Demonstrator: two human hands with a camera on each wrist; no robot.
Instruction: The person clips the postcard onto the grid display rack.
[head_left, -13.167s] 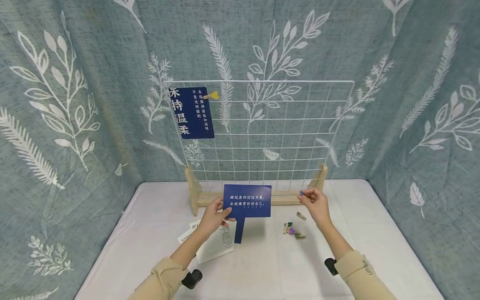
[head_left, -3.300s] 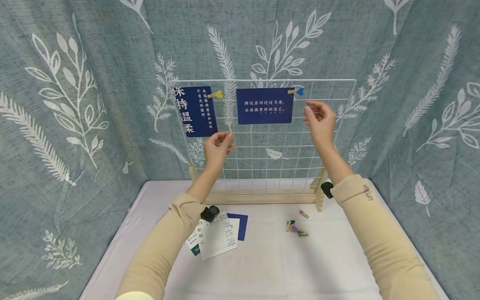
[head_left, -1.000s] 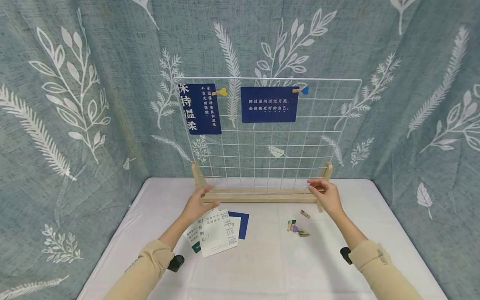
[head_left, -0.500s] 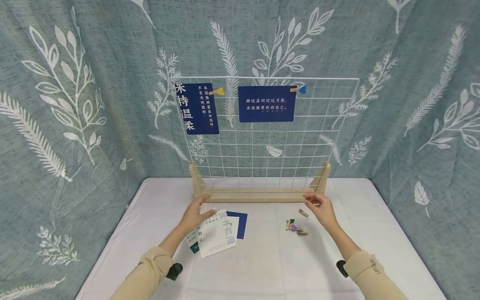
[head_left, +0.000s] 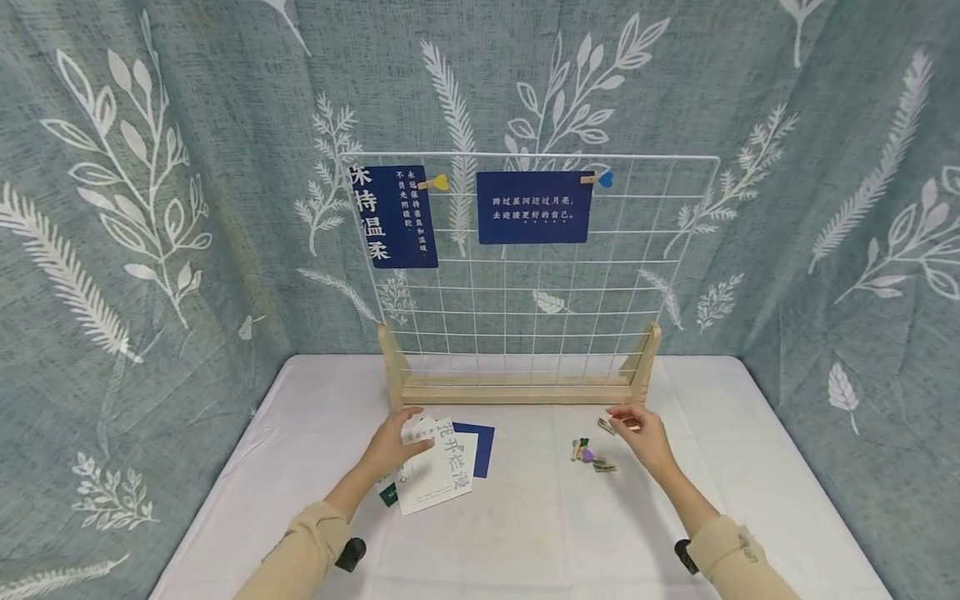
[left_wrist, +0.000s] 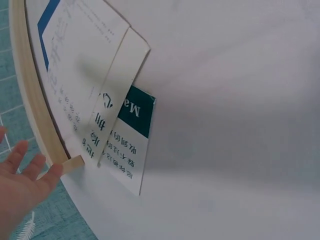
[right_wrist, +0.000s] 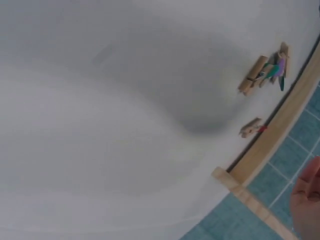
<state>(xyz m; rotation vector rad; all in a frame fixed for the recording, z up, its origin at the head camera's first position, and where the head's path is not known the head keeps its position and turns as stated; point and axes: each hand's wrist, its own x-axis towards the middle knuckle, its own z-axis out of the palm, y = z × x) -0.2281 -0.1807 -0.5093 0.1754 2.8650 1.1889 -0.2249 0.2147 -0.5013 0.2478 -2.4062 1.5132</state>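
My left hand [head_left: 390, 446] hovers with thumb and fingers apart over the left side of a stack of cards. A white card [head_left: 437, 475] lies on top, a blue card [head_left: 486, 454] sticks out at its right, and a card with a green corner [left_wrist: 137, 110] shows beneath. My right hand [head_left: 643, 439], fingers loosely bent and holding nothing visible, is just above a single small wooden clothespin [head_left: 604, 425]. In the right wrist view this clothespin has a red end and lies apart from the hand. Several more clothespins [head_left: 588, 457], with green and purple ends, lie in a pile nearby.
A white wire grid [head_left: 525, 312] stands in a wooden base [head_left: 517, 396] at the table's back. A blue card [head_left: 534, 208] hangs there by a blue heart clothespin [head_left: 604, 179], and another [head_left: 401, 221] by a yellow heart clothespin [head_left: 439, 182]. Patterned curtains surround the white-covered table [head_left: 525, 533].
The blue card my left hand held earlier now hangs on the grid, clipped with the blue heart clothespin. Both hands have come down from the grid, left over the cards, right by the clothespin.
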